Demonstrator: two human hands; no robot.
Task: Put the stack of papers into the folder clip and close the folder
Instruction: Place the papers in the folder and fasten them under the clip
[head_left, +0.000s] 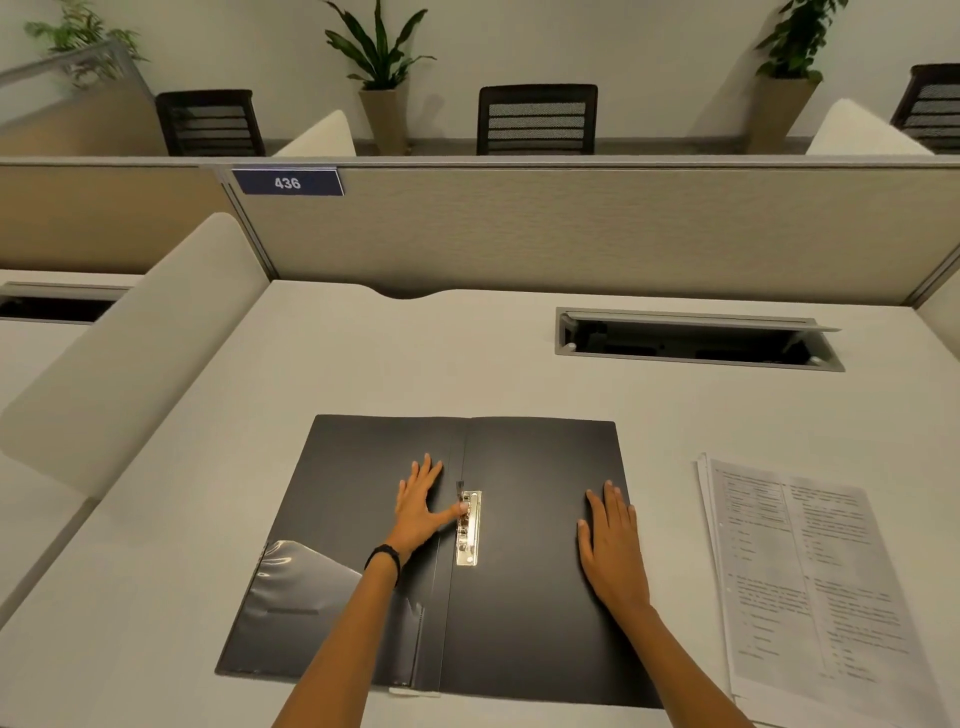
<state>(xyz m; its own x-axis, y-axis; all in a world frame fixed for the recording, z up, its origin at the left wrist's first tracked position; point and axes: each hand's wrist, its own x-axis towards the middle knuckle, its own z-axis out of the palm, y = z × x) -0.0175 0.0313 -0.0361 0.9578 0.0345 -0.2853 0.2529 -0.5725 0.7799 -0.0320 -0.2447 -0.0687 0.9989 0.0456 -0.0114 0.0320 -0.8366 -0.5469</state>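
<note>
A black folder lies open and flat on the desk in front of me. Its metal clip runs along the spine near the middle. My left hand rests palm down on the left flap, fingers spread, with the thumb touching the top of the clip. My right hand lies flat on the right flap near its right edge, holding nothing. The stack of printed papers sits on the desk just right of the folder, apart from both hands.
A clear plastic pocket covers the lower left flap. An open cable tray is sunk in the desk at the back right. A beige partition closes the back and a white divider the left.
</note>
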